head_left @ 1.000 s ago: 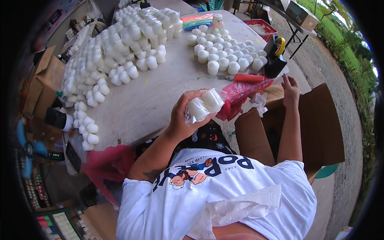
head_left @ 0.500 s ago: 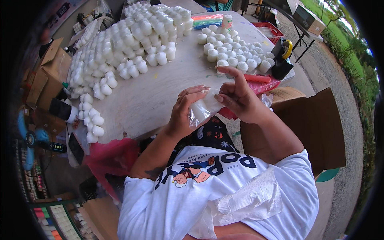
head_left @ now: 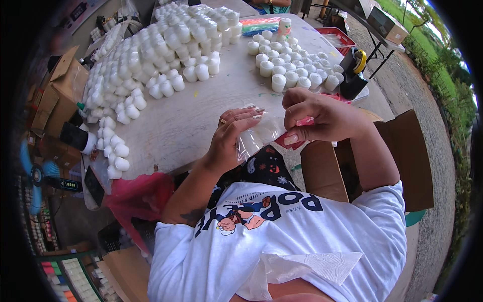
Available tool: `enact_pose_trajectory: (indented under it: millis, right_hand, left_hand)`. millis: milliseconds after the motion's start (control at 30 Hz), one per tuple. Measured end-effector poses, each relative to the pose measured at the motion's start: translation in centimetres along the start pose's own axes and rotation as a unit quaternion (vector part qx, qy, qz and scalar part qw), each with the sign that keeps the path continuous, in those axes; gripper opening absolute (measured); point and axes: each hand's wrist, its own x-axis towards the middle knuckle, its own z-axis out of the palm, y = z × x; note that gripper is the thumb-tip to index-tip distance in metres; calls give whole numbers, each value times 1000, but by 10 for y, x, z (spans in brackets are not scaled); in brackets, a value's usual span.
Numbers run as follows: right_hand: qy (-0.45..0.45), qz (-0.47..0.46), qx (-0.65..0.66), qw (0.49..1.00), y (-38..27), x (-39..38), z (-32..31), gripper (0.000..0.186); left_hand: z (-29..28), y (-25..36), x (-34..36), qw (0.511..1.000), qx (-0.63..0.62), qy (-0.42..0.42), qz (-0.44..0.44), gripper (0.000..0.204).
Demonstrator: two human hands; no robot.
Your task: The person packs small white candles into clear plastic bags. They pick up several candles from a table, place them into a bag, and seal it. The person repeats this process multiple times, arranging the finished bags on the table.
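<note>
My left hand (head_left: 229,132) is closed on a clear plastic-wrapped pack of white candles (head_left: 260,135), above the front edge of the table (head_left: 181,126). At the pack's right end my right hand (head_left: 317,116) is curled, thumb and finger pinching the plastic film. Behind them stand rows of loose white candles (head_left: 292,65) on the table's right, and at left a large stack of wrapped candle packs (head_left: 171,38). Something red and plastic (head_left: 307,121) shows partly behind my right hand.
An open cardboard box (head_left: 402,151) is beside me at right, near a black tape dispenser (head_left: 352,80) and red basket (head_left: 336,40). Colored strips (head_left: 259,27) lie at the table's back, near a person (head_left: 274,7). A blue fan (head_left: 37,173) and pink plastic (head_left: 141,199) are at left.
My right hand has come from the right edge of the table to the pack, then shifted rightward along its end with fingers curling in. My left hand has turned slightly, still holding the pack.
</note>
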Motion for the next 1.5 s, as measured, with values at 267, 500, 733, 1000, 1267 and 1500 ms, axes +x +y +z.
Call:
enact_pose_trajectory:
  millis: [267, 500, 733, 1000, 1267, 1500]
  right_hand:
    - [0, 172, 250, 953, 74, -10, 61, 74]
    - [165, 98, 675, 712, 37, -9, 131, 85]
    - [361, 39, -180, 914, 38, -6, 126, 59]
    - [617, 384, -244, 642, 190, -141, -52, 42]
    - [620, 398, 275, 617, 210, -150, -85, 27]
    - [649, 170, 213, 710, 236, -180, -14, 15]
  left_hand:
    - [-9, 24, -1, 965, -215, -44, -145, 60]
    - [5, 0, 14, 897, -374, 24, -234, 91]
    - [42, 17, 9, 719, -549, 222, -363, 78]
    - [37, 17, -5, 691, -545, 168, -444, 45]
    - [41, 22, -11, 747, -497, 79, -435, 47]
    - [34, 16, -3, 817, -433, 33, -380, 49]
